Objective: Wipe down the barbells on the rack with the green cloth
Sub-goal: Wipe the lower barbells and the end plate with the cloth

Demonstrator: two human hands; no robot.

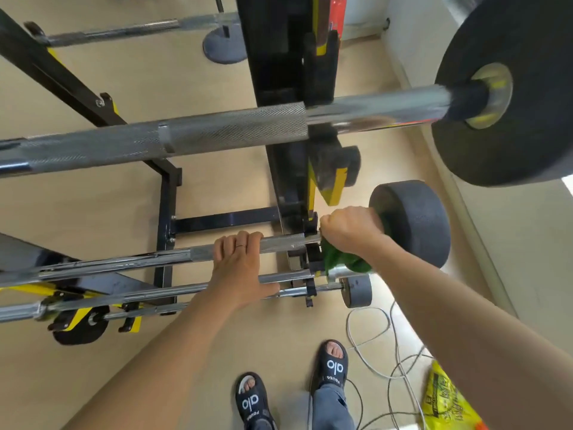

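- Right now I am holding the green cloth bunched in my right hand, fingers curled tight round it, at the right end of the lower barbell.
- I am steadying that bar with my left hand, fingers hooked over the shaft.
- Its long axis is running from 9 o'clock to 3 o'clock; the unwiped length is lying toward 9 o'clock from the cloth.
- My right hand is nearer the black weight plate, just beside it at 3 o'clock.
- More bars are waiting on the rack, judging by the upper barbell.
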